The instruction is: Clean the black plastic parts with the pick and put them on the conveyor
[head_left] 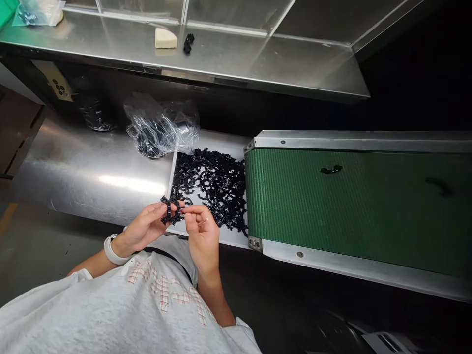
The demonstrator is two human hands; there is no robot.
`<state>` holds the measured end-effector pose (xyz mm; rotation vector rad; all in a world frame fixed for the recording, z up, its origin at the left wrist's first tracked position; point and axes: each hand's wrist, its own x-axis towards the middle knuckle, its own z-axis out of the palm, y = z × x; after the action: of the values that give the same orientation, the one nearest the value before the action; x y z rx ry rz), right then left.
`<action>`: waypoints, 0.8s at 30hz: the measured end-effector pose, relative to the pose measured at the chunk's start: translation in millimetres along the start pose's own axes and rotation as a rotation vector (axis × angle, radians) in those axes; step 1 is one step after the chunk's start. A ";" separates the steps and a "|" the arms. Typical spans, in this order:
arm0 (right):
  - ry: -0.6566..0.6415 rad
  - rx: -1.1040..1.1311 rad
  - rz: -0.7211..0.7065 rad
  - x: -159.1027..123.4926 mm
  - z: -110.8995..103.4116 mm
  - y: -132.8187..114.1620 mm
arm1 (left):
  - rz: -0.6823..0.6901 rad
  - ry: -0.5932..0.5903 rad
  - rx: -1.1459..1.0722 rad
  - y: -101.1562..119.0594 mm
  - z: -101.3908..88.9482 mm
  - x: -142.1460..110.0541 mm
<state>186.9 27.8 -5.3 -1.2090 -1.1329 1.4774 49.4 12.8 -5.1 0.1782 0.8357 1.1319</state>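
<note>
Green conveyor belt [295,196] adjoins the steel table [88,172].

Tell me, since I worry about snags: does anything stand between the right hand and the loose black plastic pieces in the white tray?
Nothing visible stands between the right hand and those pieces; the crinkled clear plastic bag lies at the far left corner of the tray.

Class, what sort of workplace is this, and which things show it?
Probably a factory sorting station: a green conveyor belt, a tray of small black parts, and a metal bench.
</note>
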 end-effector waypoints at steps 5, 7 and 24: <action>-0.034 0.033 0.067 16.5 -7.1 -0.9 | -0.027 -0.037 0.003 -3.1 -3.4 3.2; -0.053 0.010 0.092 20.4 -10.5 1.3 | -0.045 -0.067 -0.021 -5.3 -4.1 4.4; 0.116 -0.533 -0.024 37.5 -90.0 71.3 | 0.640 0.160 1.261 104.2 -5.2 222.5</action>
<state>265.0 61.1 -91.2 -1.6076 -1.5072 1.0986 7.1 247.4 -64.9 1.4939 1.6165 1.0390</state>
